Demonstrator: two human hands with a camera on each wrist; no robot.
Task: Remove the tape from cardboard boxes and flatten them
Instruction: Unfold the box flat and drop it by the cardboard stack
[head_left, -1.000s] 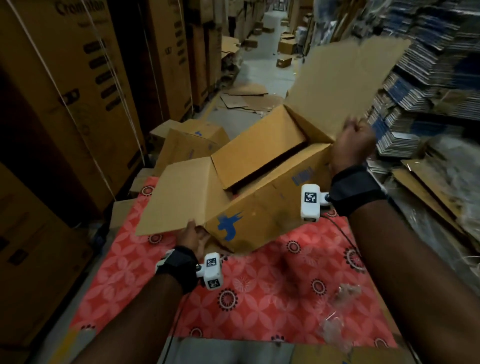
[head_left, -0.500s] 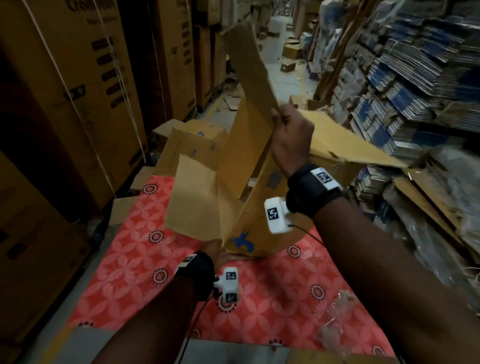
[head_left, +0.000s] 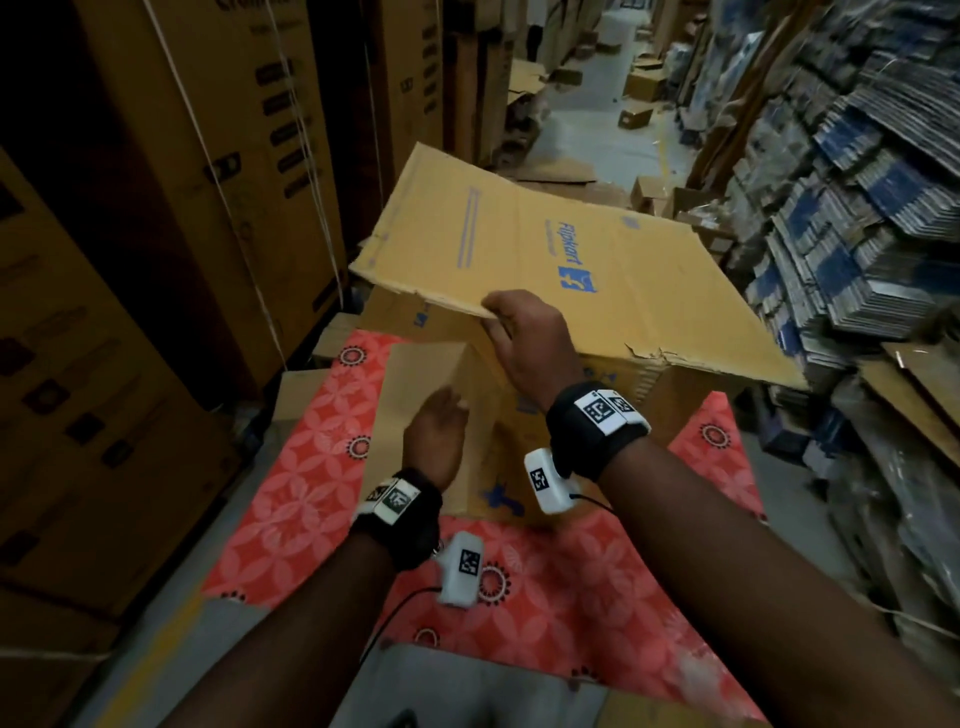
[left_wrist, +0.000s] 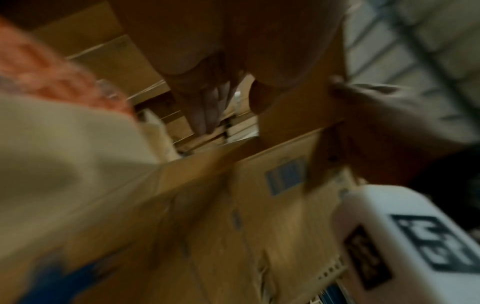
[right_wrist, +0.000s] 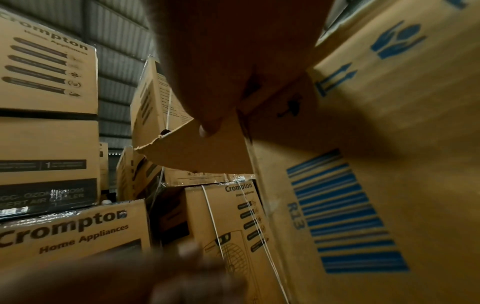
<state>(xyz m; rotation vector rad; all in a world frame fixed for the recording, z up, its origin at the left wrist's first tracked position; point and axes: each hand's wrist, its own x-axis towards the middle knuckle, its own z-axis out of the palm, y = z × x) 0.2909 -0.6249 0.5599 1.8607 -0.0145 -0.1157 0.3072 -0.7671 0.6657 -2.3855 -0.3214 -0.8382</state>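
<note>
A brown Flipkart cardboard box (head_left: 545, 270) with blue print hangs tilted over the red cloth, its big printed panel facing up. My right hand (head_left: 519, 332) grips the near torn edge of that panel. In the right wrist view the thumb (right_wrist: 207, 127) presses on the cardboard edge beside the barcode side (right_wrist: 363, 185). My left hand (head_left: 436, 431) lies lower, its fingers straight against the near plain flap (head_left: 415, 374). The left wrist view is blurred and shows straight fingers (left_wrist: 205, 111) beside the box wall (left_wrist: 259, 205). No tape shows on the box.
A red floral cloth (head_left: 311, 467) covers the floor under the box. Tall Crompton cartons (head_left: 156, 260) wall the left side. Stacks of flattened cartons (head_left: 857, 208) fill the right. Another box (head_left: 395, 312) sits just behind, and loose cardboard (head_left: 561, 171) lies in the aisle.
The box has swung from standing on edge to lying with its printed panel up. My right hand came down and left with the panel edge. My left hand moved from under the box onto the near flap.
</note>
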